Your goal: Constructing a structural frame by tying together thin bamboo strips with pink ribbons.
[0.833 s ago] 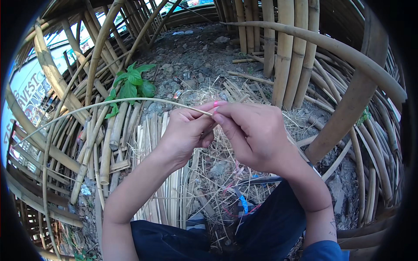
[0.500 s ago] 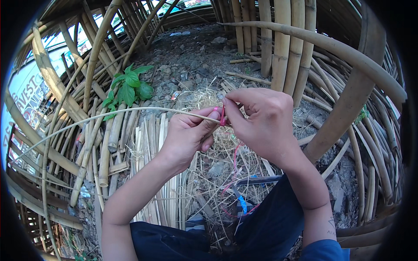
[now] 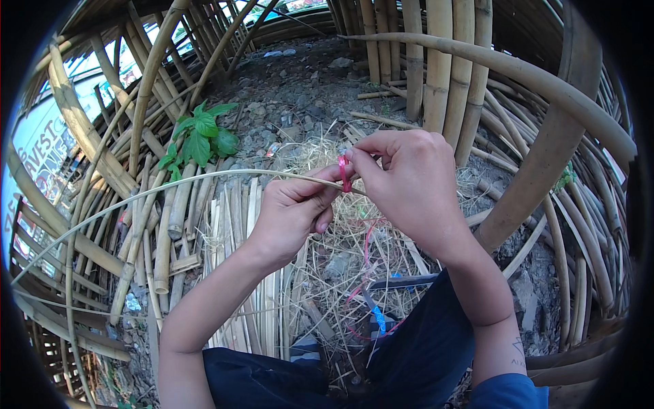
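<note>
A long, thin bamboo strip (image 3: 204,174) arcs in from the far left and ends between my hands. My left hand (image 3: 289,215) is closed around the strip near that end, with its fingertips beside a pink plastic string (image 3: 345,178). The string wraps around the strip and stands up from it. My right hand (image 3: 412,180) pinches the top of the string between thumb and forefinger, just above the strip. Its other fingers curl out of sight behind the hand. More thin pink string trails down over the straw below my hands.
Pale split bamboo slats (image 3: 255,320) lie beside my left forearm. A dark blade-like piece (image 3: 405,281) and a blue-wrapped piece (image 3: 379,319) rest near my knees. Upright bamboo poles (image 3: 439,82), a slanting post (image 3: 538,170) and a leafy plant (image 3: 199,140) stand around me.
My right hand has shifted slightly up and left with the pink string. My left thumb has dropped lower, and the string now shows as a raised band above the strip.
</note>
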A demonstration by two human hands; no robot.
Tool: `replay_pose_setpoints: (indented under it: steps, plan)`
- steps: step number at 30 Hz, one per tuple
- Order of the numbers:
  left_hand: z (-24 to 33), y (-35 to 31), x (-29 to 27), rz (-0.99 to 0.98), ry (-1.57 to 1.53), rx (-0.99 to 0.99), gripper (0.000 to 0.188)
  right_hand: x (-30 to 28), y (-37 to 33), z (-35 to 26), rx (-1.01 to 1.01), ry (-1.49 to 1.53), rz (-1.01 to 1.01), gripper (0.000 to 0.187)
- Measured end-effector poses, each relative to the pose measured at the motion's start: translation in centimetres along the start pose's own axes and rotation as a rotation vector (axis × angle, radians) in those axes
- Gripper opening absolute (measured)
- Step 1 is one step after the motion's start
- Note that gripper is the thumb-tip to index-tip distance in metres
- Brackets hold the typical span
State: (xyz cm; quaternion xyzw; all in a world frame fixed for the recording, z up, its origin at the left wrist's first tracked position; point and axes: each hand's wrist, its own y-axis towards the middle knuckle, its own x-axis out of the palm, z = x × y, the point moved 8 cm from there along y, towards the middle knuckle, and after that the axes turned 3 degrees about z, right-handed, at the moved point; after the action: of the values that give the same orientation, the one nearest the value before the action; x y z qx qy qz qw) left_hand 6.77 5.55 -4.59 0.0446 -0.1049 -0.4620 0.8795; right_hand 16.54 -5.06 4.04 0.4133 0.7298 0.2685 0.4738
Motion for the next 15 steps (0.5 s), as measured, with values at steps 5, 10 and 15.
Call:
replay_pose_setpoints:
  steps: [5, 10, 15]
  plan:
    - [0.3, 0.0, 0.3, -0.051, 0.047, 0.065, 0.031, 0.5, 0.1, 0.7, 0.123, 0.041, -0.171, 0.021]
    - [0.1, 0.0, -0.3, 0.012, -0.063, -0.042, 0.027, 0.0, 0.5, 0.9, 0.145, 0.118, -0.168, 0.031]
    - [0.0, 0.0, -0.3, 0.0, -0.088, -0.078, 0.031, 2.0, 2.4, 6.2, 0.289, 0.46, -0.164, 0.044]
